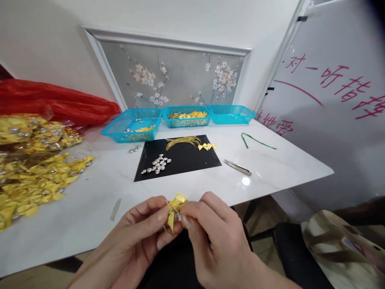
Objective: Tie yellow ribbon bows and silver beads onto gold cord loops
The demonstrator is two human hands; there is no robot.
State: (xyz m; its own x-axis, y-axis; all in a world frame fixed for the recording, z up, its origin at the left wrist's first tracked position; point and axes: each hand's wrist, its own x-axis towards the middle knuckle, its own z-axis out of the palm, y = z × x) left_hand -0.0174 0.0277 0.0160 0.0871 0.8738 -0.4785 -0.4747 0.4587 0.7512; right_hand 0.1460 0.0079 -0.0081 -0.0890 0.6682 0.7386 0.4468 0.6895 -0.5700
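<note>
Just off the table's front edge, both hands pinch one yellow ribbon bow (pixel 177 200) with a thin gold cord looping below it. My left hand (pixel 144 224) closes on the bow's left side, and my right hand (pixel 215 226) grips its right side between thumb and fingers. A silvery bit shows under the bow, partly hidden by the fingers. Beyond the hands lies a black mat (pixel 180 160) carrying silver beads (pixel 159 163), a bundle of gold cords (pixel 183 141) and several small yellow bows (pixel 207 147).
Thread snips (pixel 237 167) and a green cord (pixel 257 140) lie right of the mat. Three blue baskets (pixel 132 137) stand along the wall; the middle one holds yellow bows. Piles of yellow bows with beads (pixel 39 182) and red mesh (pixel 57 98) fill the left.
</note>
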